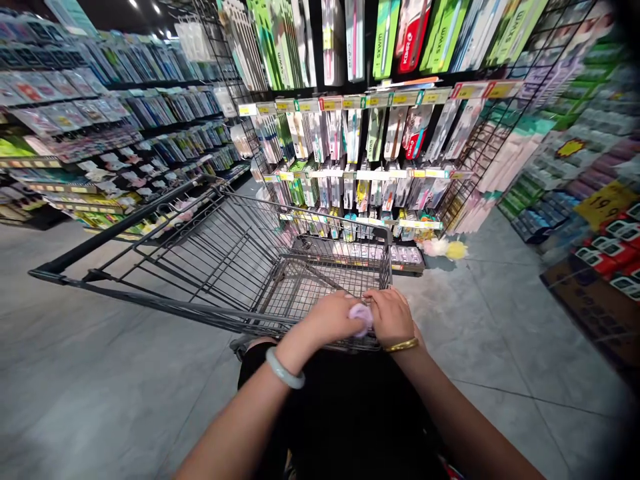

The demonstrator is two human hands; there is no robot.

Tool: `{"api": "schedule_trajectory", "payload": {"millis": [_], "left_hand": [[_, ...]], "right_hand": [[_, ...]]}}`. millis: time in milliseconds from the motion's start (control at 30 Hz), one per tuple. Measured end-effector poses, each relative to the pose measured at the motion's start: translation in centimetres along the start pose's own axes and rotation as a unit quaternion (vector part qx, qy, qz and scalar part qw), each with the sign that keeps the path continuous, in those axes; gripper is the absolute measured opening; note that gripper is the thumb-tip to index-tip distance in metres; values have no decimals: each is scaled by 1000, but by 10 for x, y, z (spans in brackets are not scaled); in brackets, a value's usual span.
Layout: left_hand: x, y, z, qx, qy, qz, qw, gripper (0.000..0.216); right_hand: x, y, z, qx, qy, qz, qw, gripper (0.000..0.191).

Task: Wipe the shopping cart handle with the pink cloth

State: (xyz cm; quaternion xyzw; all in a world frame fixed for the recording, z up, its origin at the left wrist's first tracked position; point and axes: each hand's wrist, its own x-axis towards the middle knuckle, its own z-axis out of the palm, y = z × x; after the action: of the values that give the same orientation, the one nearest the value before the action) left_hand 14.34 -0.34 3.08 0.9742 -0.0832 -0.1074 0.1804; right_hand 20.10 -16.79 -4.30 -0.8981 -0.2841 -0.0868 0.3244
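Note:
My left hand (337,317), a pale bangle on its wrist, is closed on a small, soft-looking pale lilac thing (361,318). The lilac thing looks ring-shaped, but it is blurred and partly covered by fingers. Against its other side, my right hand (393,313) has its fingers curled in and seems to grip it too; a gold bracelet circles that wrist. Both hands are close together over the near edge of a dark wire shopping cart (235,233). The cart lies tipped on the floor or stands at a slant; I cannot tell which.
Ahead stands a rack of packaged toothbrushes (385,133) with price strips. More stocked shelves (165,100) line the left. On the right are stacked goods and a yellow price sign (605,203) above a brown box (590,307). Grey tiled floor (125,380) surrounds the cart.

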Motion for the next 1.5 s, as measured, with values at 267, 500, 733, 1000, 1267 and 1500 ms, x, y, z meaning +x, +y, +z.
{"api": "schedule_trajectory", "payload": {"millis": [267, 500, 733, 1000, 1267, 1500], "left_hand": [[8, -15, 1, 82, 83, -54, 992, 28], [-6, -35, -15, -7, 100, -73, 992, 22], [9, 11, 8, 47, 112, 19, 992, 34], [-32, -41, -12, 18, 143, -65, 988, 37], [-3, 10, 19, 114, 168, 17, 979, 35], [-46, -45, 2, 89, 177, -59, 978, 39]], "right_hand": [[24, 21, 1, 13, -28, 24, 999, 31], [37, 25, 3, 5, -21, 38, 999, 30], [40, 30, 4, -6, -43, 31, 999, 31], [46, 35, 8, -1, -32, 42, 999, 30], [56, 48, 6, -32, -53, 21, 998, 31], [62, 56, 2, -48, -62, 19, 997, 32]]}}
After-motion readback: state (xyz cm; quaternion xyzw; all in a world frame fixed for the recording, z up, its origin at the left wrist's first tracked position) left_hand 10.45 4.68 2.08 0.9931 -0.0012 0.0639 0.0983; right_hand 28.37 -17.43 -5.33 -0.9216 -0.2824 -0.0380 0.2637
